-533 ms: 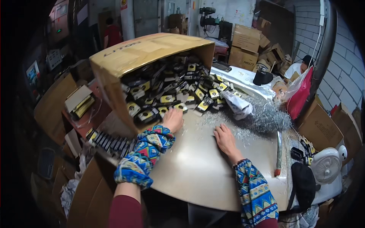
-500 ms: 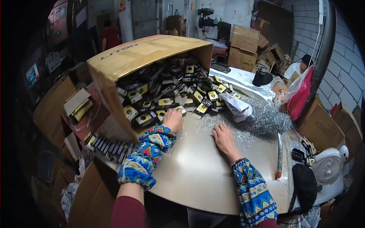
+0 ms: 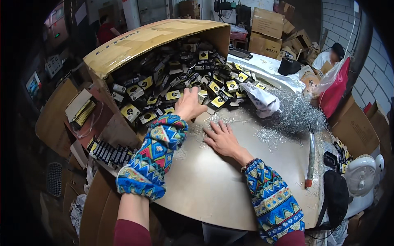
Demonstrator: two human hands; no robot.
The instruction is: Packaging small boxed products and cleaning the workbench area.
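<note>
A big cardboard carton (image 3: 135,43) lies on its side, its mouth toward the table. Small black-and-yellow boxes (image 3: 215,87) fill it and spill out in a loose heap. My left hand (image 3: 189,105) reaches over the heap's near edge, fingers at the boxes and thumb held apart; what lies under its fingertips is partly hidden. Palm down on the tabletop (image 3: 205,184), my right hand (image 3: 223,140) rests with fingers spread, holding nothing. Short clear-silvery slivers (image 3: 223,118) are scattered just beyond it. Patterned blue sleeve covers wrap both forearms.
A large pile of silvery slivers (image 3: 301,110) with a crumpled white bag (image 3: 262,102) sits to the right. Beyond lie a red-tipped rod (image 3: 310,164), a white fan (image 3: 360,176) and a black cap (image 3: 335,197). Boxes stand in a row (image 3: 110,152) at left. Two people are farther back.
My left hand has pushed farther forward into the boxes, and its thumb has spread. My right hand has slid left across the tabletop, nearer the left one. The view has shifted slightly.
</note>
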